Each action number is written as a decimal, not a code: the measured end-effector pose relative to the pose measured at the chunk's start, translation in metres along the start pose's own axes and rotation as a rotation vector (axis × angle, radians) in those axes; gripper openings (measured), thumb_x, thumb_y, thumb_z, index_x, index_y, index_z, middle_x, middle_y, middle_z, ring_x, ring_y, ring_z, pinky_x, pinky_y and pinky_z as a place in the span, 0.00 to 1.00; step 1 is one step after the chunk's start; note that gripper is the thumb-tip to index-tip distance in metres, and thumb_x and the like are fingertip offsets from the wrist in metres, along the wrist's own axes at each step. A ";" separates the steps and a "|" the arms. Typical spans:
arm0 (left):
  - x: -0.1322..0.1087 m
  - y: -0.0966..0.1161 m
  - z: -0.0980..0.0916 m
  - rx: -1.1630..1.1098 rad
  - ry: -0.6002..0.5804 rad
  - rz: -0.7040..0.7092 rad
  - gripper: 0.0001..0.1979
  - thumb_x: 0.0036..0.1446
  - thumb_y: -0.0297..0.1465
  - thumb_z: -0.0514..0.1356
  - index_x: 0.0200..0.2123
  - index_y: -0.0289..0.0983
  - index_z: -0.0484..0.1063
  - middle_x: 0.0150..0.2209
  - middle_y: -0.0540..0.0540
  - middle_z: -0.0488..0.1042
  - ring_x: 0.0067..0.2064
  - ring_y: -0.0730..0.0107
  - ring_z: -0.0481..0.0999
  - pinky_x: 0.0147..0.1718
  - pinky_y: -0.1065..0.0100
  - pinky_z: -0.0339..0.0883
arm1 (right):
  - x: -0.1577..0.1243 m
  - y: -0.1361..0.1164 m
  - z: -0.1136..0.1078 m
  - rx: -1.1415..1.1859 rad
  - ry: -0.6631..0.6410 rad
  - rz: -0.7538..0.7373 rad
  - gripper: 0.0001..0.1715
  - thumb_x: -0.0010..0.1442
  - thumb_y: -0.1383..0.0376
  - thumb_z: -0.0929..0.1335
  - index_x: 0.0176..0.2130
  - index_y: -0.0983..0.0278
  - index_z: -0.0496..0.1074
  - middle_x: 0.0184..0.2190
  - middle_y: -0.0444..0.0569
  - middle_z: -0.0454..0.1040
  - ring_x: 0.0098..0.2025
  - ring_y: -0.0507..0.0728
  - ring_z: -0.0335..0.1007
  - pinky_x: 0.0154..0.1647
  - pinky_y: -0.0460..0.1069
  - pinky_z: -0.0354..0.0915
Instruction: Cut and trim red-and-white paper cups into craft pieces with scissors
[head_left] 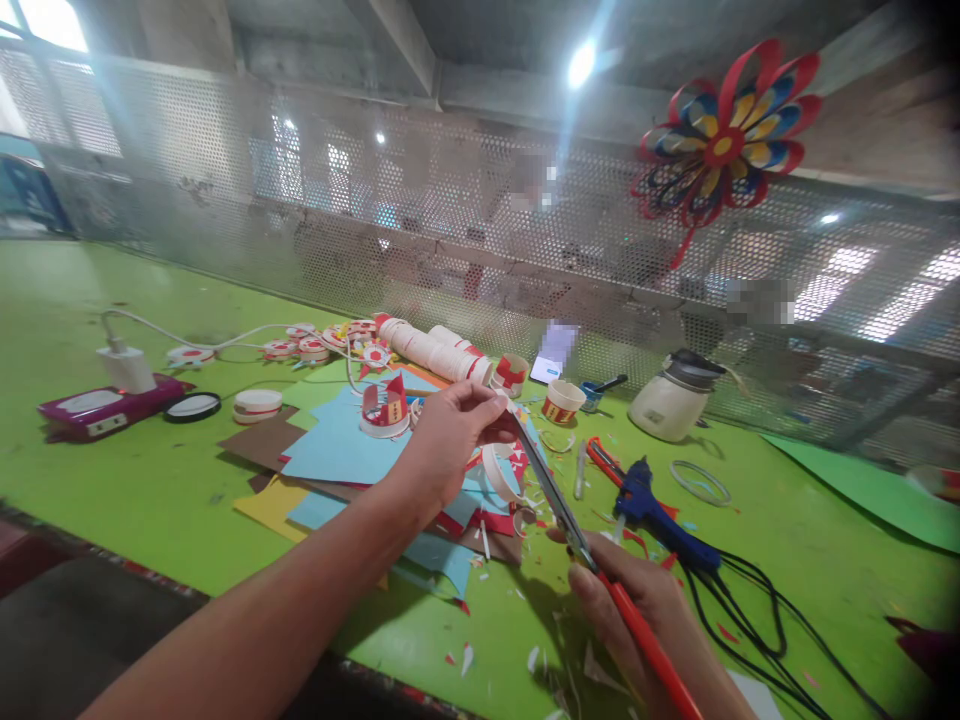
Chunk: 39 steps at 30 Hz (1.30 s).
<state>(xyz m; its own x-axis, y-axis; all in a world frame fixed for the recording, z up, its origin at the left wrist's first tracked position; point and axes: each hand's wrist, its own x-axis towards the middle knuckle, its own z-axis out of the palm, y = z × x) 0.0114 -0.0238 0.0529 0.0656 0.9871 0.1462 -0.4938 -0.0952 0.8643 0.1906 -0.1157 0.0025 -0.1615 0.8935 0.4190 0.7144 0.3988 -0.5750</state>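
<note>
My right hand (637, 600) is wrapped round the red handle of a pair of scissors (551, 485). Their long metal blades point up and away, with the tips at the fingers of my left hand (461, 435). Thumb and fingers of that left hand are pinched together; whatever lies between them is too small or hidden to name. Below it spreads a pile of coloured paper sheets (345, 440), mostly light blue. A cut paper-cup ring (501, 475) lies just under my left fingers, and a cut cup with red strips (385, 408) stands to its left.
A blue glue gun (664, 515) with a black cord lies at right, by an orange cutter (604, 458). Behind are stacked paper cups (435, 345), a phone (553, 350) and a white jug (671, 400). A purple power strip (112, 405) sits left. A paper flower (724, 145) hangs on the mesh.
</note>
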 end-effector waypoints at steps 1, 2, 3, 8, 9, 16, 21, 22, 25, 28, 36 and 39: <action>0.000 0.000 0.000 -0.002 0.002 0.000 0.05 0.49 0.25 0.61 0.25 0.32 0.67 0.22 0.48 0.71 0.25 0.73 0.72 0.31 0.66 0.69 | 0.000 -0.001 0.000 0.002 0.001 -0.003 0.29 0.59 0.50 0.60 0.41 0.68 0.76 0.17 0.42 0.68 0.18 0.52 0.62 0.19 0.45 0.59; 0.000 0.000 0.000 -0.005 0.004 0.001 0.05 0.49 0.25 0.61 0.25 0.32 0.67 0.22 0.48 0.71 0.25 0.73 0.72 0.30 0.66 0.69 | 0.000 -0.001 -0.001 0.000 0.004 -0.008 0.29 0.59 0.50 0.60 0.41 0.68 0.76 0.17 0.43 0.68 0.18 0.52 0.62 0.19 0.45 0.59; 0.000 0.000 0.000 -0.007 0.004 0.003 0.05 0.49 0.25 0.61 0.25 0.32 0.67 0.22 0.48 0.71 0.25 0.74 0.72 0.30 0.66 0.69 | 0.000 -0.001 -0.001 -0.002 0.007 -0.009 0.29 0.59 0.50 0.60 0.41 0.69 0.76 0.17 0.43 0.68 0.18 0.52 0.63 0.19 0.45 0.59; 0.000 0.001 0.000 -0.008 0.006 0.000 0.05 0.50 0.24 0.60 0.25 0.32 0.66 0.22 0.48 0.71 0.25 0.74 0.72 0.30 0.66 0.69 | -0.001 0.000 0.001 0.041 0.008 0.027 0.28 0.59 0.51 0.60 0.42 0.69 0.76 0.17 0.43 0.70 0.18 0.52 0.65 0.19 0.45 0.60; 0.000 0.001 0.000 -0.008 0.007 -0.002 0.05 0.50 0.24 0.60 0.25 0.32 0.66 0.22 0.48 0.71 0.25 0.74 0.72 0.30 0.66 0.69 | -0.001 0.000 0.002 0.054 0.006 0.033 0.28 0.59 0.51 0.60 0.42 0.69 0.76 0.17 0.43 0.70 0.18 0.52 0.65 0.19 0.45 0.60; -0.001 0.000 0.001 -0.013 0.006 0.008 0.05 0.50 0.24 0.61 0.24 0.32 0.66 0.22 0.48 0.71 0.25 0.73 0.72 0.31 0.66 0.69 | -0.001 0.000 0.001 0.047 -0.008 0.030 0.26 0.58 0.52 0.61 0.42 0.69 0.76 0.18 0.43 0.70 0.18 0.52 0.65 0.20 0.45 0.61; 0.000 -0.002 0.000 -0.019 -0.003 0.020 0.05 0.49 0.24 0.61 0.24 0.32 0.67 0.22 0.48 0.70 0.25 0.74 0.71 0.32 0.65 0.69 | -0.001 0.001 -0.001 0.027 -0.021 0.018 0.26 0.59 0.52 0.61 0.43 0.68 0.76 0.16 0.41 0.68 0.17 0.52 0.64 0.19 0.45 0.59; 0.000 -0.002 0.000 -0.019 -0.003 0.020 0.05 0.50 0.24 0.61 0.25 0.32 0.66 0.22 0.49 0.70 0.25 0.74 0.71 0.32 0.65 0.69 | -0.001 0.001 0.000 0.037 -0.019 0.020 0.26 0.59 0.52 0.61 0.43 0.67 0.76 0.16 0.41 0.68 0.17 0.52 0.64 0.19 0.45 0.59; 0.001 -0.002 0.000 -0.010 -0.001 0.018 0.05 0.50 0.24 0.60 0.25 0.32 0.66 0.22 0.48 0.70 0.25 0.74 0.72 0.31 0.66 0.69 | -0.001 0.000 0.000 0.060 -0.005 0.015 0.26 0.59 0.52 0.61 0.42 0.67 0.76 0.19 0.43 0.71 0.19 0.52 0.66 0.20 0.45 0.61; 0.001 -0.002 0.000 -0.005 -0.001 0.014 0.05 0.50 0.24 0.60 0.25 0.32 0.66 0.22 0.49 0.70 0.25 0.73 0.72 0.30 0.66 0.69 | -0.001 -0.001 0.001 0.067 0.001 0.018 0.26 0.59 0.51 0.60 0.41 0.68 0.76 0.20 0.44 0.72 0.19 0.52 0.67 0.20 0.45 0.62; -0.001 -0.002 0.001 -0.013 -0.001 0.013 0.05 0.51 0.23 0.59 0.25 0.32 0.65 0.22 0.49 0.69 0.25 0.75 0.71 0.30 0.67 0.69 | -0.002 0.002 0.001 -0.006 0.004 -0.002 0.27 0.59 0.51 0.60 0.41 0.67 0.76 0.16 0.41 0.66 0.17 0.52 0.62 0.19 0.45 0.57; -0.001 -0.002 0.001 -0.019 -0.001 0.011 0.05 0.51 0.23 0.59 0.25 0.31 0.65 0.22 0.48 0.70 0.25 0.75 0.71 0.30 0.67 0.70 | -0.002 0.004 0.001 -0.032 -0.011 -0.013 0.27 0.60 0.51 0.59 0.41 0.67 0.76 0.16 0.41 0.63 0.17 0.51 0.59 0.18 0.45 0.55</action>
<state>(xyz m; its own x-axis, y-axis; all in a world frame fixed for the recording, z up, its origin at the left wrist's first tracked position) 0.0133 -0.0248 0.0516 0.0611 0.9859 0.1557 -0.5108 -0.1031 0.8535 0.1932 -0.1159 -0.0018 -0.1786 0.8906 0.4182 0.7335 0.4038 -0.5467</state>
